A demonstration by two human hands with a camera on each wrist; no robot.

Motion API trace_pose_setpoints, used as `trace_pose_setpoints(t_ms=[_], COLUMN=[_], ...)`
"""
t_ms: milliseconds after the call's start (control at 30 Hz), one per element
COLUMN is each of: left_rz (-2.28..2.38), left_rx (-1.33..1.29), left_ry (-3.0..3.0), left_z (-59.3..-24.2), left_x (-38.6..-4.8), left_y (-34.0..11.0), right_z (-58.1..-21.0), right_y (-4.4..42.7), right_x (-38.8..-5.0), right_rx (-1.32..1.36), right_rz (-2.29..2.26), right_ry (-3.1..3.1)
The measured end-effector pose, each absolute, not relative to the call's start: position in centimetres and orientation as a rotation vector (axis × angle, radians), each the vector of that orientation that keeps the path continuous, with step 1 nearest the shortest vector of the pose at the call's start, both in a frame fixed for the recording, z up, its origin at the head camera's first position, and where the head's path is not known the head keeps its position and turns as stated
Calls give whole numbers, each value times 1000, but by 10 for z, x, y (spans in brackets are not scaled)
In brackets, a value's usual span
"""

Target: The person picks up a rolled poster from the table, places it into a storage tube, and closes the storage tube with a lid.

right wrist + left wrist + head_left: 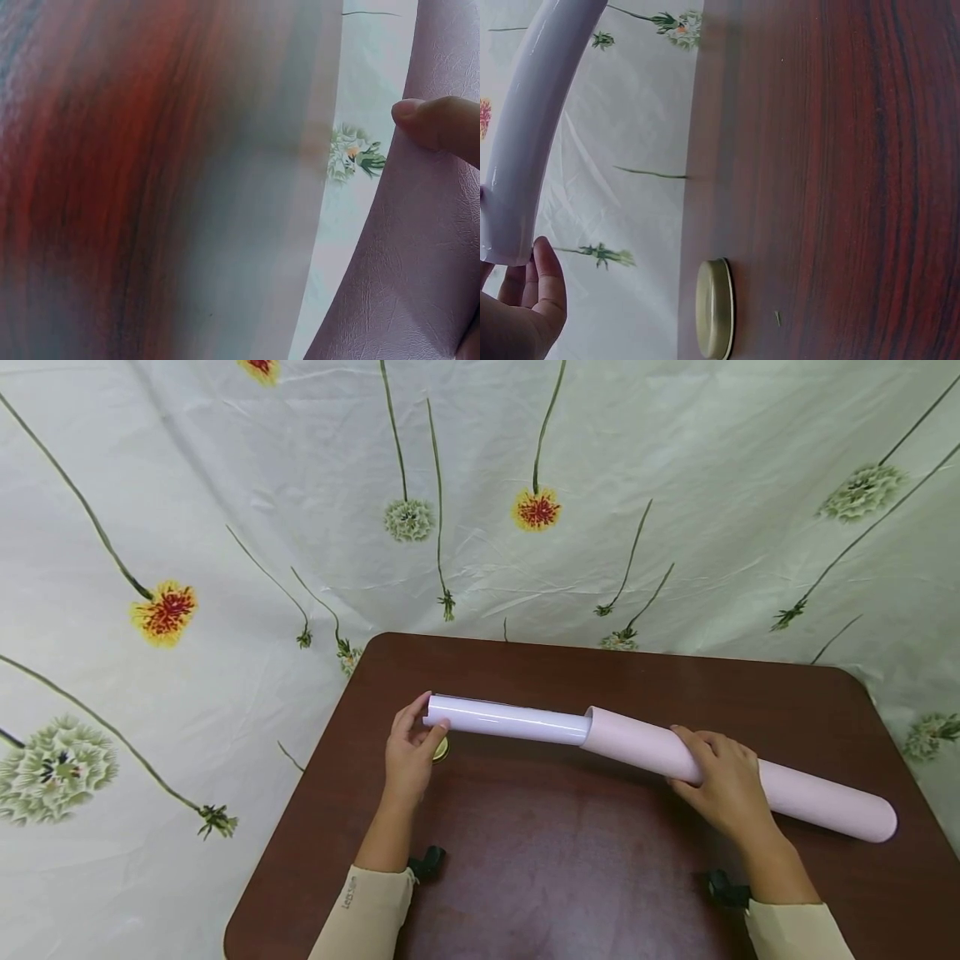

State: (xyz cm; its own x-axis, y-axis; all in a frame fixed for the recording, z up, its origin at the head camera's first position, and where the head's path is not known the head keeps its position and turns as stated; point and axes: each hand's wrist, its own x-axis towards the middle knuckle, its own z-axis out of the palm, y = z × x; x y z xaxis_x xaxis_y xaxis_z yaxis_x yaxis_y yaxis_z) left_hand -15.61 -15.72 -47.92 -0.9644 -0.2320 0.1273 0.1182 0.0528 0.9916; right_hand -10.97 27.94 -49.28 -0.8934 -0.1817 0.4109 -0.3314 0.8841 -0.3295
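A dandelion-print cloth (pixel 322 468) hung behind a dark reddish-brown wood-grain table (pixel 540 868) with rounded corners. Across the table's far half ran a pale pink cylindrical tube (pixel 641 745), its long axis sloping from the open mouth, left of centre, down to a rounded end near the right edge; whether it touched the tabletop could not be told. A rolled glossy white sheet (pixel 510 718) lay partly inside that mouth and partly out, nearly in line with the tube but at a slight angle to it.

The right hand (pixel 723 781) gripped the tube around its middle, fingers over the far side and thumb on the near side. The left hand (pixel 408 760) pinched the roll's free end between thumb and fingers, so the roll stretched rightward from those fingertips to the mouth, which lay between the two hands, nearer the right.

The tube's skin looked finely creased, like textured paper; the roll was smooth and shiny, its edge overlapping at the held end. Below that end, near the left hand, a round gold-coloured lid (pixel 716 309) lay flat on the wood.
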Motion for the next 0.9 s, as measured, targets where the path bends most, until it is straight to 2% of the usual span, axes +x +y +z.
trace_pose_setpoints(t_ms=[900], left_rz=[-2028], left_rx=[90], left_ry=[-2111], left_z=[-484], left_x=[-156], left_y=[-150], right_z=[-494], right_y=[269], right_x=[-110], right_rx=[366], right_rz=[570], right_ry=[-2681])
